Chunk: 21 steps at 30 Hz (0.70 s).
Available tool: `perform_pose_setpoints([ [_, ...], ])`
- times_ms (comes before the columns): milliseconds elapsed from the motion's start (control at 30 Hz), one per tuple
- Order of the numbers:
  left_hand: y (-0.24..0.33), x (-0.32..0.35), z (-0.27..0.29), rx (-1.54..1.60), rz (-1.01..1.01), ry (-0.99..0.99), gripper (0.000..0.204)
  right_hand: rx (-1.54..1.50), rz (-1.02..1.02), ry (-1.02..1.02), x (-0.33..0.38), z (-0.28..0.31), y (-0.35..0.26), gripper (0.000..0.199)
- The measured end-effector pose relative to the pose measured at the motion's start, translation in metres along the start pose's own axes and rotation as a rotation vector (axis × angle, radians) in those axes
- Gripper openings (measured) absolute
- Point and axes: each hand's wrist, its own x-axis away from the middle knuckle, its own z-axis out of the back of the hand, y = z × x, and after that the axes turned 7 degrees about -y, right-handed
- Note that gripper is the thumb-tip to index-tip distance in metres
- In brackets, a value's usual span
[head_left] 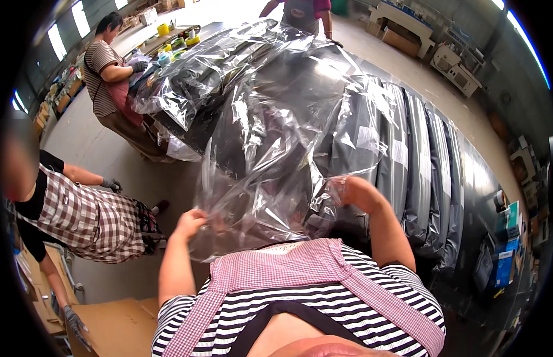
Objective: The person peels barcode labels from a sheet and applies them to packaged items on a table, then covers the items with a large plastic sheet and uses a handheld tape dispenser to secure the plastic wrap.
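A large, crinkled clear plastic sheet [270, 152] spreads over the dark table in front of me, its near edge hanging close to my apron. At that edge's left corner, my left hand [192, 223] is closed with the film pinched in its fingers. Farther right, my right hand [351, 193] grips a bunched part of the same sheet; its fingertips are partly hidden in glare and folds. Just right of it, several long dark bundles wrapped in plastic [414, 172] lie side by side.
A blue box [503, 266] and a teal box [512, 219] sit at the table's right end. Nearby on the left stands a co-worker in a checked apron [89, 217], one gloved hand by a cardboard box [119, 324]. Two other people stand at the far side, near tape rolls [192, 40].
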Motion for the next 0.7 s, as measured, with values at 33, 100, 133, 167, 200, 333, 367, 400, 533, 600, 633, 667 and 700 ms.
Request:
perform_pose_setpoints([
  [33,-0.020,0.020,0.033,-0.061,0.011,0.112,0.013,0.021,-0.002,0.116,0.002,0.006,-0.011,0.064],
  [100,-0.040,0.063,0.092,-0.243,0.069,0.181,0.012,0.085,0.086,0.409,-0.001,0.039,-0.027,0.080],
  [133,-0.054,0.084,0.118,-0.295,0.128,0.210,0.012,0.131,0.168,0.573,-0.009,0.064,-0.033,0.087],
  [167,-0.063,0.100,0.135,-0.363,0.194,0.254,0.012,0.242,0.210,0.738,-0.013,0.078,-0.048,0.092],
  [200,-0.066,0.110,0.145,-0.429,0.256,0.292,0.013,0.356,0.252,0.908,-0.018,0.091,-0.063,0.098],
  [333,-0.076,0.117,0.151,-0.467,0.480,0.303,0.015,0.392,0.153,1.052,-0.068,0.152,-0.103,0.074],
  [367,-0.088,0.125,0.149,-0.539,0.472,0.329,0.014,0.495,0.137,1.177,-0.090,0.157,-0.107,0.077],
  [400,-0.100,0.134,0.145,-0.547,0.521,0.372,0.013,0.706,0.191,1.343,-0.102,0.160,-0.099,0.105],
  [533,-0.148,0.174,0.106,-0.371,0.635,0.493,0.013,0.826,0.059,1.348,-0.137,0.183,-0.096,0.084],
  [600,-0.159,0.200,0.091,-0.378,0.727,0.546,0.053,0.817,0.194,1.274,-0.162,0.194,-0.090,0.053],
  [633,-0.114,0.135,0.054,-0.017,0.869,0.437,0.092,0.846,0.202,1.351,-0.136,0.231,-0.097,0.042],
  [667,-0.114,0.135,0.048,-0.177,0.756,0.477,0.113,0.831,0.220,1.321,-0.145,0.251,-0.104,0.031],
  [700,-0.125,0.135,0.051,-0.336,0.630,0.527,0.114,0.877,0.255,1.272,-0.162,0.260,-0.124,0.024],
])
